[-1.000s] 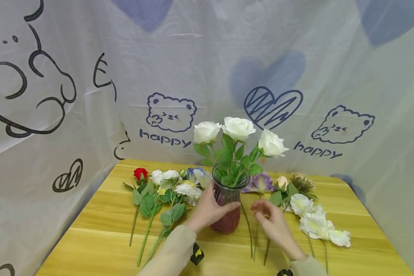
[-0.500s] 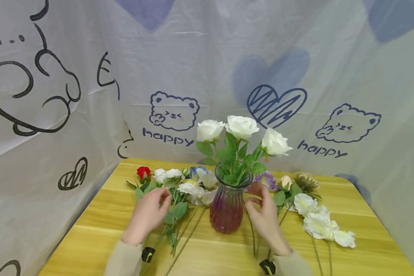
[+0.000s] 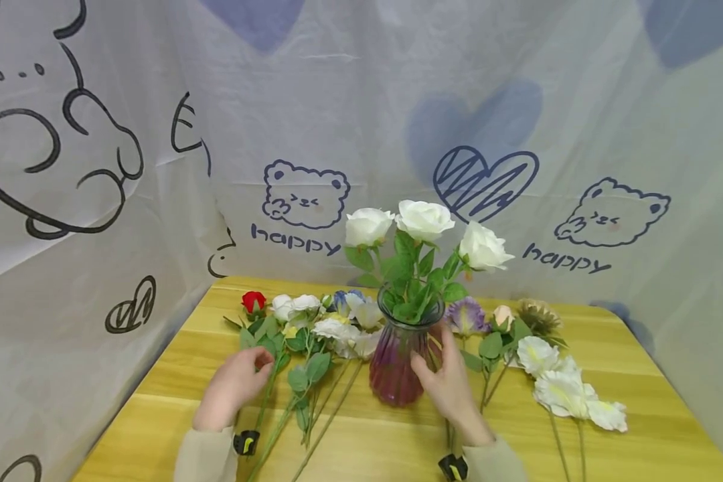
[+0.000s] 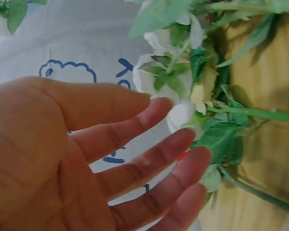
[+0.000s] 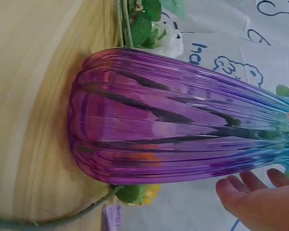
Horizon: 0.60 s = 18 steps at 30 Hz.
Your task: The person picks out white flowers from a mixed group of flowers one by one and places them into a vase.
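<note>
Three white roses (image 3: 423,221) stand upright in a ribbed glass vase (image 3: 393,375) at mid-table. It is purple below and bluish at the neck. My right hand (image 3: 452,385) is at the vase's right side, thumb overlapping its front and fingers close beside the neck. In the right wrist view, the fingertips (image 5: 231,190) lie loosely curved along the glass (image 5: 154,120), not wrapped round it. My left hand (image 3: 235,385) hovers at the left over flower stems, loosely curled and holding nothing. Its spread fingers (image 4: 159,187) overlap white blooms (image 4: 166,77) in the left wrist view.
Left of the vase lie a red rose (image 3: 254,301), several white flowers (image 3: 337,333) and a blue one (image 3: 343,301), stems towards me. On the right are a purple flower (image 3: 466,314), a peach bud (image 3: 503,316) and white blooms (image 3: 560,391). A printed cloth (image 3: 313,100) hangs behind the table.
My left hand has left the vase and moved left over the stems. My right hand has come up and left to the vase's side. The vase and roses stay standing.
</note>
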{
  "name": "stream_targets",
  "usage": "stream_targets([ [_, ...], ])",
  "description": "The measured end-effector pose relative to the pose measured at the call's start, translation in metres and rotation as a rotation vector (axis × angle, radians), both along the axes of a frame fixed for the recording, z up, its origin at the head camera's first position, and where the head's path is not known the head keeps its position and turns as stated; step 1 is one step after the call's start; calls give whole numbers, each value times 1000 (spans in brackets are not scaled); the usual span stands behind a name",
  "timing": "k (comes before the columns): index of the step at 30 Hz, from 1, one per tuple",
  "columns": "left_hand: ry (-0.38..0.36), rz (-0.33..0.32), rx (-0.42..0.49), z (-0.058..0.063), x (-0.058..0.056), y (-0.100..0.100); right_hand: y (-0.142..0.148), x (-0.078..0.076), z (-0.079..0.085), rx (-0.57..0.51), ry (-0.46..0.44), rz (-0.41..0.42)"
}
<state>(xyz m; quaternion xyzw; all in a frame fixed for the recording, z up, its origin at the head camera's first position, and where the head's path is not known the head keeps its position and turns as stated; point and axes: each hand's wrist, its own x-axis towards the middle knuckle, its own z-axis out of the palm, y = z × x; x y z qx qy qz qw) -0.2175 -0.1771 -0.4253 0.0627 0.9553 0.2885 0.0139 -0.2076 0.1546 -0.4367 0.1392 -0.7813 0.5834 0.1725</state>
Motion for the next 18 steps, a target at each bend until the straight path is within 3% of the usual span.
stream_targets([
  [3, -56, -10, -2, -6, -1, 0, -1, 1, -2, 0, -5, 9],
  [8, -79, -15, -14, -15, -3, 1, -4, 1, -4, 26, 9, -5],
  [18, -207, -40, -25, -24, -9, 5, -5, -2, -7, 60, 29, -32],
])
